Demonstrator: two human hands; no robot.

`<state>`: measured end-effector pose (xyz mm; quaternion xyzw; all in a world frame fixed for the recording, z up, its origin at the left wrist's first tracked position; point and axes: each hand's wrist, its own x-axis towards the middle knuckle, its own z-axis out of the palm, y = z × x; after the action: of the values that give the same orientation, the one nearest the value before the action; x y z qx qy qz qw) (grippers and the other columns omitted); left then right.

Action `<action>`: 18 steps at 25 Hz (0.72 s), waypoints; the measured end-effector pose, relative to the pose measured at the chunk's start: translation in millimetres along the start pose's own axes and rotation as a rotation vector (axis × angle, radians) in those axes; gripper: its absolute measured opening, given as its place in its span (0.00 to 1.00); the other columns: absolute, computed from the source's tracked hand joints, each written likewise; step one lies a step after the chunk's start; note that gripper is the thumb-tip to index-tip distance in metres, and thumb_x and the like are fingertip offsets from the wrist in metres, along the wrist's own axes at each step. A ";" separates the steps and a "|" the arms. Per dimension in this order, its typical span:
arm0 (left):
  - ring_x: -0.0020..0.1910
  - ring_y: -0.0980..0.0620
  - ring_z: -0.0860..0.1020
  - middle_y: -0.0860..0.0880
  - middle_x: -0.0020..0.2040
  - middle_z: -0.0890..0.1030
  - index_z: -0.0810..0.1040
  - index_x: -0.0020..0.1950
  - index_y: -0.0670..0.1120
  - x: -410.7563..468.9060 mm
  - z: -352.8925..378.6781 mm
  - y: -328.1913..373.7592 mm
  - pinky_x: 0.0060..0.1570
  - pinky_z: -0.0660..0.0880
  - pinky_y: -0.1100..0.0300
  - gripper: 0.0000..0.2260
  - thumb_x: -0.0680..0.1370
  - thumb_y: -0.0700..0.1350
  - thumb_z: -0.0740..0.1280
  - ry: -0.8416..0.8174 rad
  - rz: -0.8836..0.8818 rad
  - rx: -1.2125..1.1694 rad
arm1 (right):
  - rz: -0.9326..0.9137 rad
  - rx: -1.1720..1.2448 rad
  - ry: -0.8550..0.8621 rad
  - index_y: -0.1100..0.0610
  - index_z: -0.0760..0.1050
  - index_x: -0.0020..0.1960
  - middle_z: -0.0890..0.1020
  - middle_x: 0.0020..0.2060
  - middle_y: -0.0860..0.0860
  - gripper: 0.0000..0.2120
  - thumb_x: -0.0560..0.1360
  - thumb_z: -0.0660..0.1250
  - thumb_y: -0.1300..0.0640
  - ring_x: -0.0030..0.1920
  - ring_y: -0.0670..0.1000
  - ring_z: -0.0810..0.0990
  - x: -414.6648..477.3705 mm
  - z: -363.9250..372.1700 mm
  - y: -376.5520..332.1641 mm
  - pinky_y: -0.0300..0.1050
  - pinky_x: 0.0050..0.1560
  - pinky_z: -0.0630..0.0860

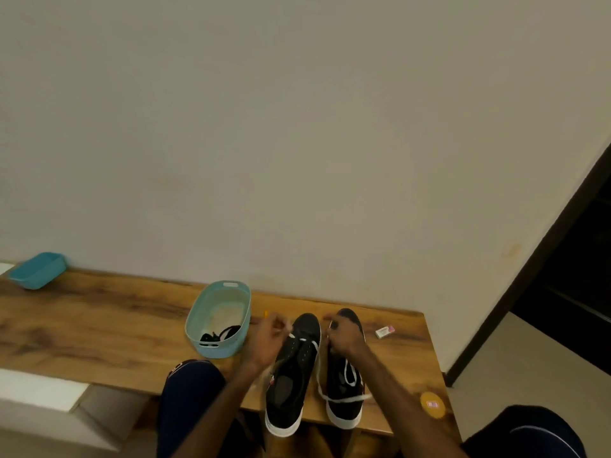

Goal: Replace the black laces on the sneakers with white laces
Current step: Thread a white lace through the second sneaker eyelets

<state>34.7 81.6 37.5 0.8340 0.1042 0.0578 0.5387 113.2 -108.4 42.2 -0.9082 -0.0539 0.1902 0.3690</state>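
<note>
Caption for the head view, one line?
Left hand and right hand hold white lace at black sneaker; black laces in teal basket.

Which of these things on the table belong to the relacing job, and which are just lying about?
Job: left sneaker, right sneaker, white lace pinched by left hand and right hand, black laces in the pale blue basket.
Lying about: blue tub, small white box, yellow disc.
</note>
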 end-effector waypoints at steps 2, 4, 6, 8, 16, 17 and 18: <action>0.46 0.57 0.80 0.52 0.46 0.81 0.76 0.45 0.51 -3.2 14.6 -26.6 0.46 0.74 0.59 0.04 0.79 0.43 0.68 -0.035 -0.034 0.107 | 0.027 -0.098 0.001 0.55 0.81 0.60 0.85 0.52 0.55 0.14 0.80 0.60 0.57 0.50 0.56 0.83 15.2 21.1 12.2 0.53 0.54 0.80; 0.44 0.58 0.78 0.54 0.44 0.80 0.75 0.43 0.53 -0.5 24.5 -33.6 0.43 0.73 0.59 0.06 0.79 0.45 0.68 -0.049 0.007 0.209 | 0.023 -0.217 0.033 0.58 0.82 0.55 0.84 0.51 0.55 0.14 0.81 0.60 0.52 0.51 0.56 0.82 28.0 34.7 15.7 0.49 0.52 0.79; 0.43 0.58 0.79 0.54 0.42 0.79 0.74 0.44 0.52 3.0 31.7 -38.0 0.44 0.76 0.55 0.05 0.79 0.46 0.68 -0.057 0.016 0.254 | 0.038 -0.302 0.039 0.59 0.81 0.53 0.84 0.49 0.55 0.17 0.81 0.60 0.47 0.50 0.56 0.82 38.0 48.7 17.4 0.46 0.46 0.76; 0.41 0.57 0.79 0.54 0.41 0.79 0.74 0.45 0.52 6.6 35.9 -42.1 0.44 0.78 0.53 0.04 0.79 0.47 0.67 -0.080 0.007 0.282 | 0.068 -0.326 0.061 0.58 0.81 0.51 0.84 0.46 0.55 0.18 0.81 0.61 0.44 0.49 0.56 0.82 42.7 57.1 18.0 0.45 0.43 0.73; 0.40 0.59 0.77 0.55 0.40 0.78 0.73 0.47 0.53 9.9 48.6 -53.2 0.40 0.73 0.60 0.04 0.80 0.48 0.67 -0.117 -0.034 0.339 | 0.039 -0.328 0.003 0.57 0.69 0.32 0.77 0.32 0.55 0.17 0.78 0.61 0.55 0.35 0.55 0.75 58.1 67.4 23.2 0.42 0.34 0.67; 0.41 0.59 0.77 0.55 0.41 0.78 0.73 0.46 0.53 10.2 48.6 -53.9 0.40 0.74 0.60 0.04 0.80 0.48 0.67 -0.113 -0.046 0.326 | 0.027 -0.321 -0.021 0.56 0.66 0.31 0.74 0.30 0.53 0.17 0.78 0.61 0.56 0.34 0.55 0.74 58.8 66.7 23.2 0.43 0.32 0.65; 0.41 0.59 0.77 0.55 0.41 0.79 0.73 0.46 0.53 10.7 48.5 -54.9 0.42 0.75 0.58 0.04 0.79 0.48 0.67 -0.107 -0.054 0.312 | 0.022 -0.311 -0.035 0.55 0.65 0.30 0.72 0.28 0.52 0.17 0.77 0.62 0.57 0.33 0.54 0.73 59.5 66.2 23.1 0.43 0.30 0.64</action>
<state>49.1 63.0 -32.6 0.9063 0.1055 -0.0182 0.4089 141.6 -67.9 -35.3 -0.9514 -0.0790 0.1994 0.2208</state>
